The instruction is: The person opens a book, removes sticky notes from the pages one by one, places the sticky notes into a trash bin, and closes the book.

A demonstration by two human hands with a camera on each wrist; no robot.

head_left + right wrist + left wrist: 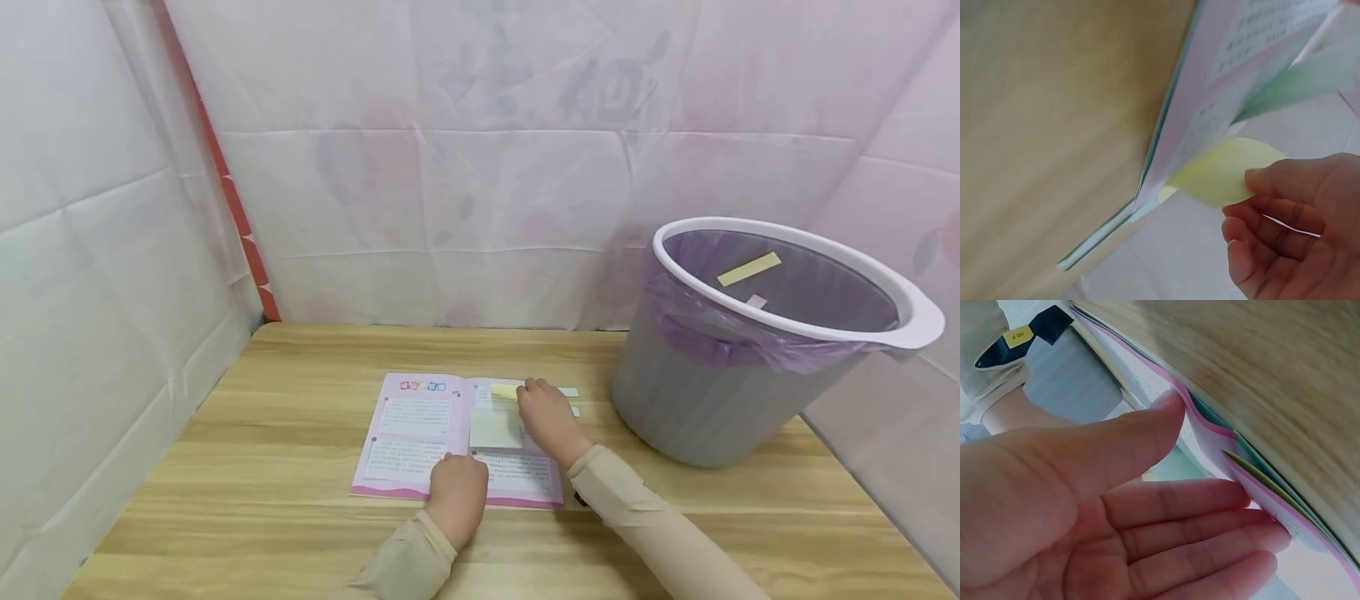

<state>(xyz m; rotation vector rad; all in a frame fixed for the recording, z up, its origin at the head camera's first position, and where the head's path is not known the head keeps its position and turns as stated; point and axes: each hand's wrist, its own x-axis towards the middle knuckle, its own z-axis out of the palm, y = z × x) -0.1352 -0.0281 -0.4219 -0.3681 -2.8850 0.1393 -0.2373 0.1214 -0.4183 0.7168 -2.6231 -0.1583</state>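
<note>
An open booklet (459, 404) with pink-edged printed pages lies flat on the wooden table. My right hand (551, 421) pinches a yellow sticky note (1225, 172) between thumb and fingers. The note bends up in the right wrist view, its far edge still against the page. Beside it a pale green sticky note (495, 429) covers part of the right page. At the booklet's lower edge, near the fold, rests my left hand (459, 493). Its fingers (1204, 556) reach out fairly straight and touch the page, with the thumb on the pink margin.
A grey bin (675, 400) with a white rim and purple liner stands at the right. Inside it are a yellow strip (750, 269) and a pink strip (757, 301). Pale blue tabs (570, 392) stick out from the booklet's right edge. A pale curtain (510, 192) hangs behind the table.
</note>
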